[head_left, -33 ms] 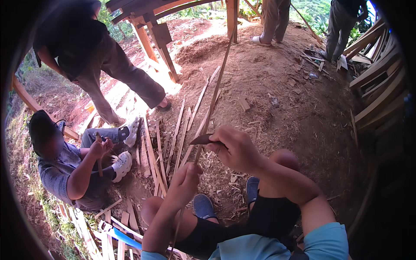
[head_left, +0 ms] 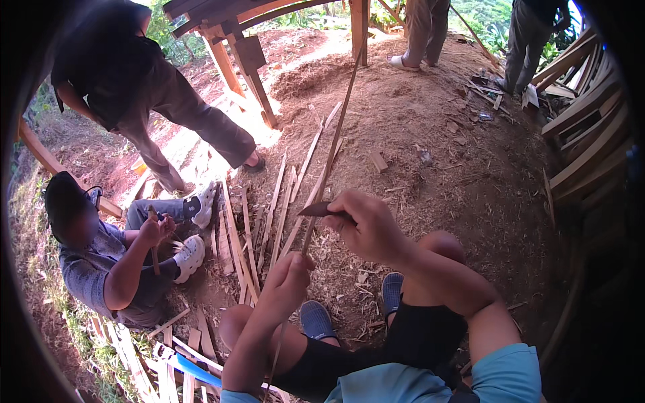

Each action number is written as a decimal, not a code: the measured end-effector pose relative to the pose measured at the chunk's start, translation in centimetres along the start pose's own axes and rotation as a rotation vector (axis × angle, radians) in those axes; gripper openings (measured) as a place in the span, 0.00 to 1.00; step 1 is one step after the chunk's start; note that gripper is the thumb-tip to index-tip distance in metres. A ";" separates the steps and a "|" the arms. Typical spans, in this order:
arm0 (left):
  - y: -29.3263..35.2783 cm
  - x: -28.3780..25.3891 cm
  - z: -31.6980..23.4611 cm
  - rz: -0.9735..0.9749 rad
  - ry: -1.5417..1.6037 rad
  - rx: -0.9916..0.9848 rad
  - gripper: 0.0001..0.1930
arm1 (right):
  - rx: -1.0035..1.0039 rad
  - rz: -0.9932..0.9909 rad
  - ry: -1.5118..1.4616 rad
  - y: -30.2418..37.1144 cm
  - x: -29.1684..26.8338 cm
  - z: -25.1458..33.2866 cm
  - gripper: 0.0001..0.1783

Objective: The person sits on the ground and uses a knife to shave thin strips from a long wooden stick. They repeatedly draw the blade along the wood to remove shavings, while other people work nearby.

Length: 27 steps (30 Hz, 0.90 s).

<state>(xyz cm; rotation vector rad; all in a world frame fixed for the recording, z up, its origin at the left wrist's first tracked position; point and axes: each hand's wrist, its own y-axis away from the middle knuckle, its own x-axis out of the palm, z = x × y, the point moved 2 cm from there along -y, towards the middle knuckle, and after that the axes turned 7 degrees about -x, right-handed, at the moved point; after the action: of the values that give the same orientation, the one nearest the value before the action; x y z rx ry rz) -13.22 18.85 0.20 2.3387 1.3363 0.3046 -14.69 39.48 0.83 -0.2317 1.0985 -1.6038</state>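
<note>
A long, thin wooden strip (head_left: 334, 138) runs from beside a far post down between my knees. My left hand (head_left: 285, 281) is closed around it near its lower part, the short end trailing below the fist. In my right hand (head_left: 365, 227) is a knife (head_left: 314, 209) with a short, dark, pointed blade, its handle mostly covered by my fingers. The blade points left and lies across the strip, just above my left hand. Whether its edge touches the wood I cannot tell.
Several loose strips (head_left: 269, 208) lie left of my feet. At lower left, a blue-and-white tool (head_left: 191, 367), perhaps a saw, rests on more strips. A seated person (head_left: 111, 269) holds a stick. Others stand beyond, near a wooden frame (head_left: 252, 74). Timber (head_left: 591, 148) is stacked at right.
My right hand and the knife have shifted very slightly up along the strip. My left hand stays in place on it.
</note>
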 end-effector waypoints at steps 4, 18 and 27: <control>0.2 0.0 -1.3 0.059 0.115 -0.052 0.14 | 0.391 -0.214 -0.204 -0.5 -1.2 -1.7 0.12; -0.7 -1.3 -2.2 0.244 0.284 -0.097 0.19 | 0.504 -0.055 -0.497 0.1 0.6 -1.5 0.14; -2.5 0.2 -1.0 0.249 -0.007 0.207 0.27 | 1.044 -0.086 -0.710 0.3 2.4 -3.2 0.19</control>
<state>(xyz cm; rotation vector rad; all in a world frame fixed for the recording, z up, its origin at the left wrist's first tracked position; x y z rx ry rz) -15.40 20.36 -0.13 2.6824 1.1190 0.2412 -17.46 39.19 -2.07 -0.1177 -0.3327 -1.7560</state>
